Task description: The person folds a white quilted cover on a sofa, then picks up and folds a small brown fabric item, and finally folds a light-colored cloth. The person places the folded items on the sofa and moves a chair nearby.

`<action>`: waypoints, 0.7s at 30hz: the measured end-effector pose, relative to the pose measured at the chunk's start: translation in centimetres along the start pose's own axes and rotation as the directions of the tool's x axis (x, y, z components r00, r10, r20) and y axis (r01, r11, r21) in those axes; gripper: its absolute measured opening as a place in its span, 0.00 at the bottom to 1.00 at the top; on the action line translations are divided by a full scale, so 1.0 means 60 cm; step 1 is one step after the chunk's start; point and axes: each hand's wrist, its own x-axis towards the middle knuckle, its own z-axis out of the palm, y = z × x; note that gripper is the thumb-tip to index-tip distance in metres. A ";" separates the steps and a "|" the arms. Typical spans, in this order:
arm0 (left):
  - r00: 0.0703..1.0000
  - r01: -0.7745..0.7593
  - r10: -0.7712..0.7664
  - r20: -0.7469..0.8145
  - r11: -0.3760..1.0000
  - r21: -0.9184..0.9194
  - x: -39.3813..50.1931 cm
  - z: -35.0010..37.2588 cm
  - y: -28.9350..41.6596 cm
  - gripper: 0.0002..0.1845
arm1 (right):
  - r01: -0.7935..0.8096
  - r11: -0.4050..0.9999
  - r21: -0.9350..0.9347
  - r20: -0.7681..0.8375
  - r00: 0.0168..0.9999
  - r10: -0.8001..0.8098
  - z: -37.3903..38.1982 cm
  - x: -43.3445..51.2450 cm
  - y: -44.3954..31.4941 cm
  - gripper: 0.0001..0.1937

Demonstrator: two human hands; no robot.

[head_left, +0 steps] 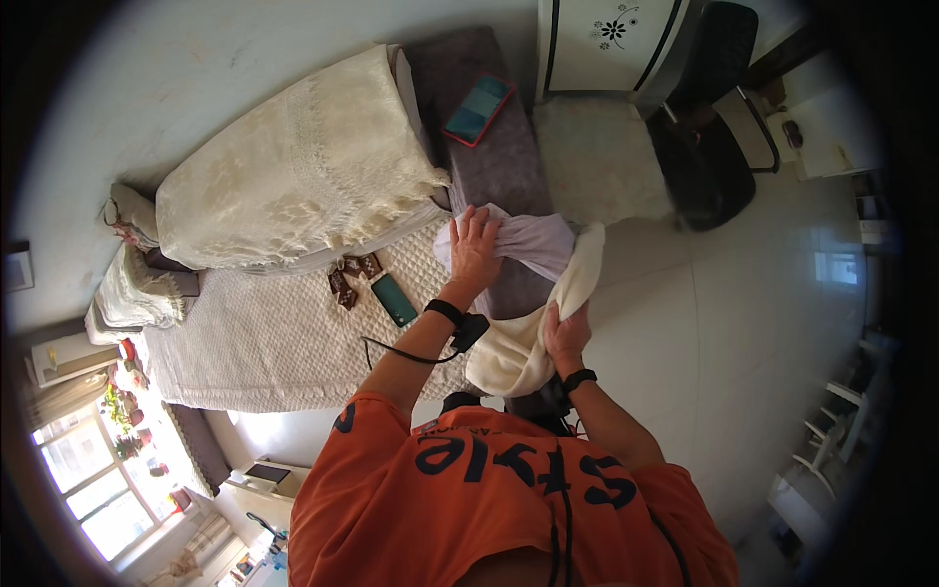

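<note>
A lavender cloth [539, 238] lies bunched over the grey-brown armrest of a sofa. My left hand [473, 249] rests on its left part, palm down, with the fingers a little apart. My right hand [567, 336] grips a cream cloth [510, 348] at the armrest's outer side. One strip of the cream cloth rises past the thumb to the lavender cloth's right end; the rest hangs in a loose fold to the left. Whether the two cloths are joined, I cannot tell.
A phone in a red case [479, 110] lies on the armrest [506, 169]. Left of my forearm, a teal phone [394, 299] and a brown patterned strap [343, 287] lie on the quilted sofa cover [257, 345]. A black chair [697, 161] stands at the upper right.
</note>
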 end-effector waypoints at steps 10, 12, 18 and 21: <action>0.977 0.140 -0.102 0.189 0.970 -0.201 -0.056 -0.037 0.044 0.19 | 0.039 0.999 0.034 -0.012 0.999 -0.038 0.001 -0.001 0.003 0.21; 0.947 0.244 -0.202 0.249 0.958 -0.150 -0.074 -0.050 0.053 0.20 | 0.037 0.997 0.062 -0.022 0.999 -0.036 0.001 -0.001 0.003 0.21; 0.776 0.350 -0.275 0.567 0.936 -0.025 -0.121 -0.090 0.020 0.23 | 0.047 0.998 0.035 -0.014 0.999 -0.046 0.003 -0.002 0.004 0.22; 0.802 0.452 -0.186 0.568 0.811 -0.372 -0.128 -0.111 0.014 0.25 | 0.015 1.000 0.022 -0.013 1.000 -0.015 0.001 -0.002 0.003 0.24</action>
